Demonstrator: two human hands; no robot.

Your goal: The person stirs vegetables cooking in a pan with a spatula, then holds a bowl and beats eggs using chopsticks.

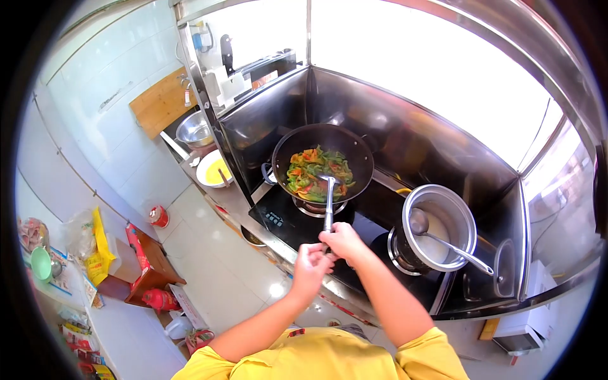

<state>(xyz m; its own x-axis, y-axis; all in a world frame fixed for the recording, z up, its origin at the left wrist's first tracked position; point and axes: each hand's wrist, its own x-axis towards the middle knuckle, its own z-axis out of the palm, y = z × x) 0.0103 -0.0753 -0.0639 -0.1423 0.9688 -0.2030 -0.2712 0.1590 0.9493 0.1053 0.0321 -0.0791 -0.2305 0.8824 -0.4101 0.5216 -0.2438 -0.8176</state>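
My right hand (345,242) is closed around the handle of a metal wok spatula (329,206), whose head rests among the sliced green and orange-red vegetables (310,168). Those vegetables lie in a dark wok (361,161) on the left burner. Just below and left of the right hand, close to the handle's lower end, is my left hand (309,269). Its fingers are curled together; whatever they pinch, if anything, is hidden.
On the right burner stands a deep metal pot (470,218) of whitish liquid with a ladle (462,254) in it. Left of the stove are a white bowl of yellow liquid (212,172) and a metal bowl (194,128). Steel splash panels (399,126) wall the stove's back.
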